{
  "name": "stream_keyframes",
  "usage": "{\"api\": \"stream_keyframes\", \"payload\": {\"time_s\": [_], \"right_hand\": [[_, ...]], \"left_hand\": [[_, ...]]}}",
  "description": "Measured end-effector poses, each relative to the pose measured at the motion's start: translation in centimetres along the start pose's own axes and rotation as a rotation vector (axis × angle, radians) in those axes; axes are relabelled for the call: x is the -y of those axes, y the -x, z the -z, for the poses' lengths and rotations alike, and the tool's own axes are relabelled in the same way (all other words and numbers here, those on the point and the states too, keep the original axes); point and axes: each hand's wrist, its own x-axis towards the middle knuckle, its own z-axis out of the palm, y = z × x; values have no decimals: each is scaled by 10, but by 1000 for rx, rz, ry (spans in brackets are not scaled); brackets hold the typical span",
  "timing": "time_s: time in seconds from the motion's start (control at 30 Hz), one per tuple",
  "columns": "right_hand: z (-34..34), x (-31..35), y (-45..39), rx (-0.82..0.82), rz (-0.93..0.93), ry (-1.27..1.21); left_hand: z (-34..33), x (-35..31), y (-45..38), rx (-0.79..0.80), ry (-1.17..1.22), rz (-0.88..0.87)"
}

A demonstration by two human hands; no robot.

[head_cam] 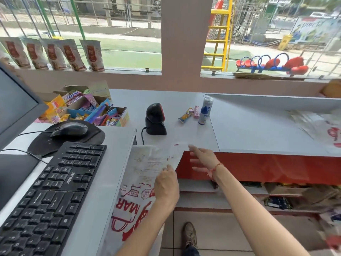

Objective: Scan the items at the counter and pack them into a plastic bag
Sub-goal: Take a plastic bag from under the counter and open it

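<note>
A white plastic bag point(140, 174) with red print hangs over the counter's front edge. My left hand point(166, 185) grips its right side. My right hand point(203, 158) pinches the bag's top corner with the fingers spread. On the grey counter point(249, 130) beyond them stand a black barcode scanner point(156, 120), a yellow snack packet point(186, 115), a small pink packet point(196, 111), a small blue-capped bottle point(203, 115) and a white roll-shaped item point(208, 104).
A keyboard point(49, 191), a mouse point(69, 129) on its pad and a monitor point(16, 106) fill the left. Boxes of sweets point(88, 109) sit behind them. More plastic bags point(317, 126) lie at the right. Shelves of goods run below the counter.
</note>
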Motion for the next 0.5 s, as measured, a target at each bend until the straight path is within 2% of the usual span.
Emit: {"api": "stream_keyframes", "payload": {"time_s": [0.07, 0.1, 0.17, 0.23, 0.33, 0.4, 0.47, 0.5], "right_hand": [[-1, -4, 7, 104, -140, 104], [1, -5, 8, 158, -162, 56], [10, -1, 8, 270, -104, -156], [19, 5, 9, 315, 29, -207], [21, 8, 4, 292, 128, 52], [25, 20, 5, 142, 166, 175], [40, 33, 3, -17, 211, 110], [49, 38, 2, -6, 187, -1]], "left_hand": [[11, -12, -10, 25, 46, -42], [16, -16, -16, 39, 86, -51], [29, -20, -27, 48, 210, -60], [49, -22, -43, 41, 340, -71], [86, -25, -74, 80, 534, -111], [112, -28, -95, 212, 669, -203], [135, -28, -112, 356, 793, -305], [147, -27, -119, 387, 860, -328]]}}
